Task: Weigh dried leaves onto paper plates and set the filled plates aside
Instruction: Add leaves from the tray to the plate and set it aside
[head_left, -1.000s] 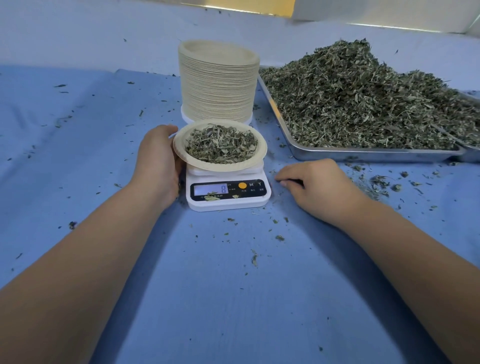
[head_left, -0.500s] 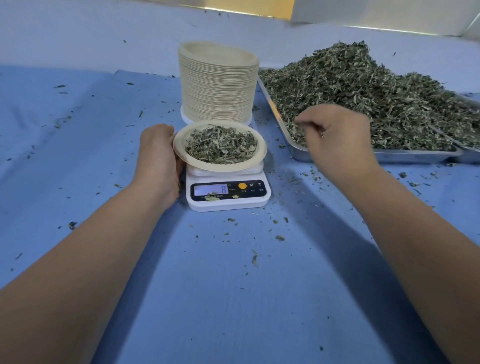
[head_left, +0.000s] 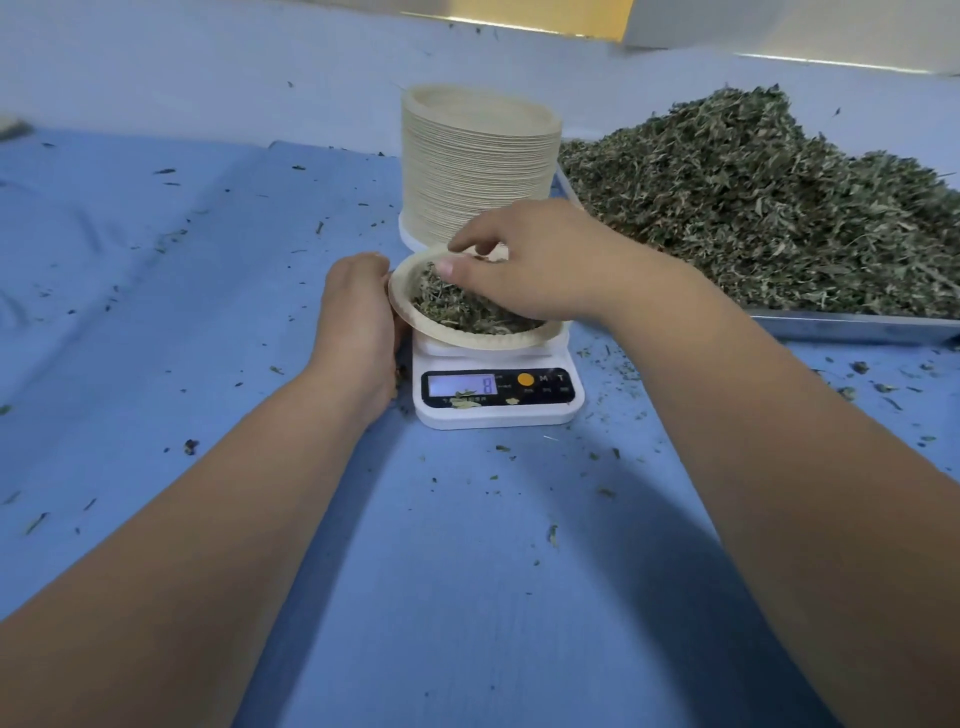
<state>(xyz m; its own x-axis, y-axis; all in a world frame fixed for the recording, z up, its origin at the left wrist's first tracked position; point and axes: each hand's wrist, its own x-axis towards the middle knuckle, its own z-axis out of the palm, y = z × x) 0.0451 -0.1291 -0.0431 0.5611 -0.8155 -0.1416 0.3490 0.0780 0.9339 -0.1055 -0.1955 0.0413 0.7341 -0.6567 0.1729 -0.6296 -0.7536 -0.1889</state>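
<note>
Topping up the round, pale paper plate (head_left: 467, 341) looks like the step now. It sits on the small white scale (head_left: 493, 413) in the middle of the blue bench (head_left: 467, 571), with dried green leaves (head_left: 452, 312) in it. The right hand (head_left: 540, 265) hovers over the plate, fingers bent and a little apart; I cannot tell if it holds leaves. The left hand (head_left: 358, 322) touches the rim at 9 o'clock, fingers curled out of sight, so I cannot tell its grip. Drop tiny bits and watch the number. Don't lean on the plate, or the number goes wrong. More leaves fill the shiny metal tray (head_left: 852, 327) at 2 o'clock.
</note>
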